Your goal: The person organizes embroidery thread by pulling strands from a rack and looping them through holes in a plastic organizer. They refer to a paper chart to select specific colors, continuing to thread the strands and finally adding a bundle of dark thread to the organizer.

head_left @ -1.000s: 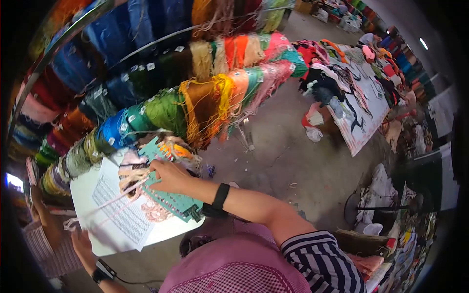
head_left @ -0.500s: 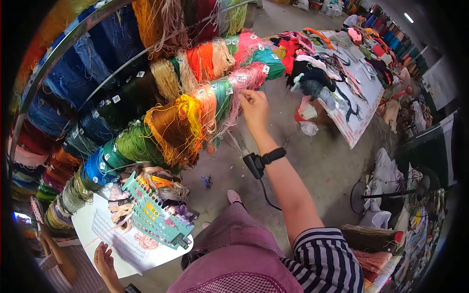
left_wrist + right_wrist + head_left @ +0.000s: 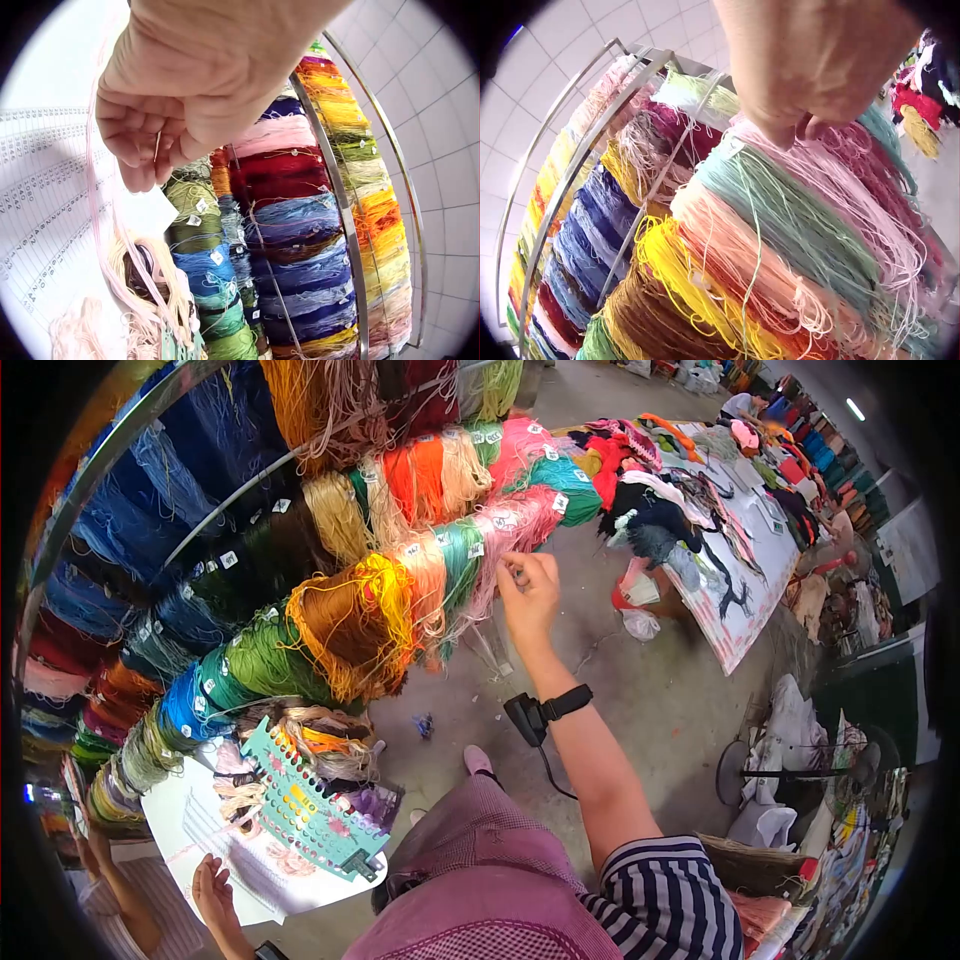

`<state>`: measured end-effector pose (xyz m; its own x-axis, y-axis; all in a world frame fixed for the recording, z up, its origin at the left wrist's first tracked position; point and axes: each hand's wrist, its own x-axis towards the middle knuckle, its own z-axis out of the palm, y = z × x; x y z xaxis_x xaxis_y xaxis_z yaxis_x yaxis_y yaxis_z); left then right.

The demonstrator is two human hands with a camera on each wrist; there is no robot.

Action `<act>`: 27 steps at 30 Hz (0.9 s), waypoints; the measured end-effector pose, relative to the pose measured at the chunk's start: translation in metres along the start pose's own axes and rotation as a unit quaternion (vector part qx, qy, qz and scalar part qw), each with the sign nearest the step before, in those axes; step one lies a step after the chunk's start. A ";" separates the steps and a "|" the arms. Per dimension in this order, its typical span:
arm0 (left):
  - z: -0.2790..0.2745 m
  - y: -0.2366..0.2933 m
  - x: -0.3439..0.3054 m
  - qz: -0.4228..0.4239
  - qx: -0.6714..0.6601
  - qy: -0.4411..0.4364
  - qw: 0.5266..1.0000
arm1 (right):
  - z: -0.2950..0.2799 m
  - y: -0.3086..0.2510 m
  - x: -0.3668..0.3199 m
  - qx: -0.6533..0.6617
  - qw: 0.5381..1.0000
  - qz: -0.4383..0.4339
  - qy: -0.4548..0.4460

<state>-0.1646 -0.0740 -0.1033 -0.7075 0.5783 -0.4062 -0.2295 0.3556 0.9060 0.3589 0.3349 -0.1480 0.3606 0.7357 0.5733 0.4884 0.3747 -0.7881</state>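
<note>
My right hand [image 3: 532, 600] is raised at the rack, thumb and forefinger pinched together at the edge of a hanging pink skein [image 3: 510, 518]. In the right wrist view its fingertips grip at the top of the pale pink threads [image 3: 840, 191], partly hidden under the hand. Beside them hangs a sea-green skein [image 3: 780, 206]. My left hand [image 3: 214, 895] hovers over the table's near edge, fingers loosely curled. Pale pink strands [image 3: 91, 161] run past that hand in the left wrist view. A green punched thread card [image 3: 315, 800] with coloured threads in its holes lies on the table.
The white table [image 3: 170, 800] carries a printed number sheet [image 3: 37, 180] and loose skeins. A curved metal rack rail [image 3: 120, 435] bears many labelled skeins. Farther off is another table [image 3: 735, 645] with yarn heaps. Another person's arm [image 3: 125, 890] shows at left; a fan [image 3: 735, 772] stands right.
My right hand has left the thread card and moved up and away to the pink skein, where it stays. The pink strands stretched toward my left hand have dropped onto the sheet.
</note>
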 end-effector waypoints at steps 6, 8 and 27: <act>0.005 0.002 -0.008 -0.003 0.002 0.002 1.000 | 0.023 0.006 0.016 -0.049 0.997 -0.053 0.012; 0.006 0.003 -0.010 -0.002 0.008 0.012 1.000 | 0.018 0.002 0.013 -0.027 0.999 -0.030 0.000; 0.004 0.000 -0.010 -0.006 -0.001 0.007 1.000 | -0.015 0.008 0.007 0.299 0.902 0.248 -0.188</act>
<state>-0.1548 -0.0769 -0.0998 -0.7134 0.5642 -0.4157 -0.2390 0.3617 0.9011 0.3773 0.3351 -0.1468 0.0680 0.9936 0.0898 -0.2143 0.1025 -0.9714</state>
